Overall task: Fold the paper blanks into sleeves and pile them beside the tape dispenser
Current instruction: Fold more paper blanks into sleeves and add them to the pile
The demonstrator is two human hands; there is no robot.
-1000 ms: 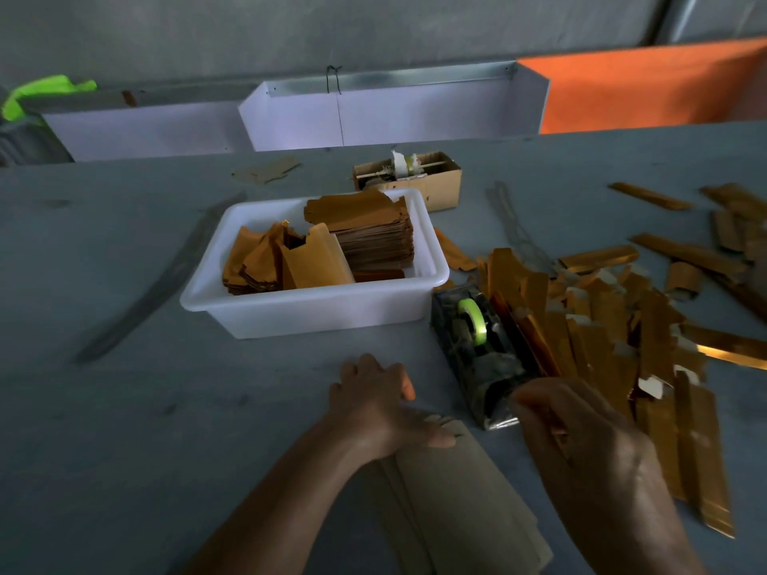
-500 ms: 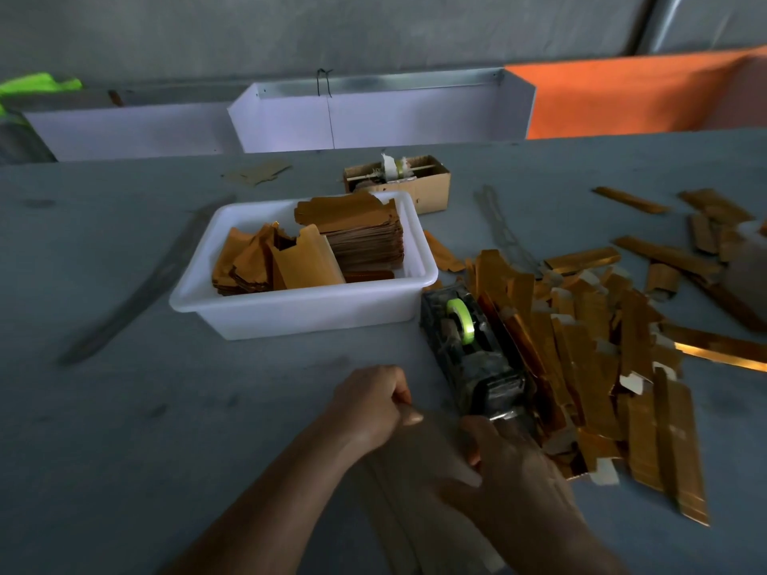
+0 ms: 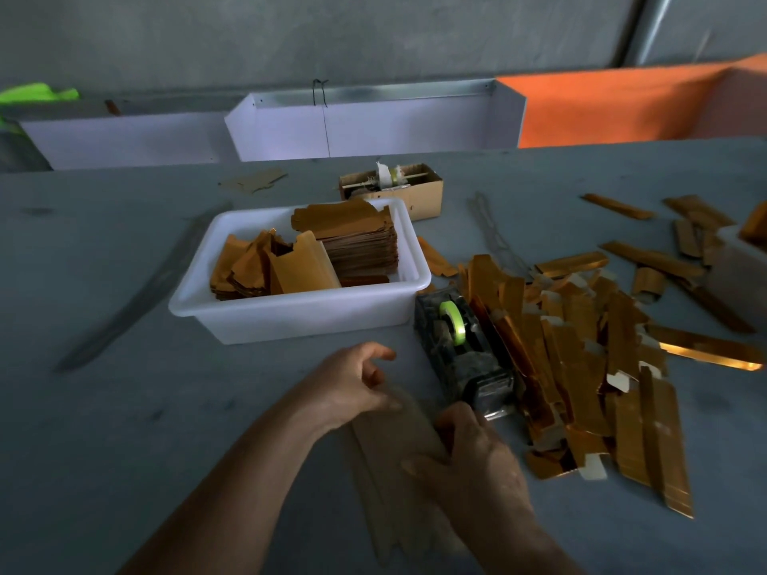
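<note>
Hands meet over a paper blank (image 3: 394,446) lying flat on the grey table (image 3: 124,429), seen from a head-worn camera. The left hand (image 3: 352,385) rests on the blank's far end, its thumb pressed on the sheet and its fingers loosely curled and apart above it, holding nothing. The right hand (image 3: 471,458) lies on the blank's right edge; its fingers curl at that edge just short of the tape dispenser (image 3: 460,350), though whether they pinch the paper cannot be told in the dim light. More blanks fan out under the top sheet toward the person. Just past the right fingertips stands the dispenser with its green tape roll (image 3: 453,321). Right of those fingers, touching the dispenser's far side, sprawls the pile of folded gold sleeves (image 3: 581,367), with loose sleeves scattered farther right. Beyond the left fingers sits a white tub (image 3: 299,317) holding stacked gold blanks (image 3: 357,238), and behind it a small cardboard box (image 3: 423,193).
</note>
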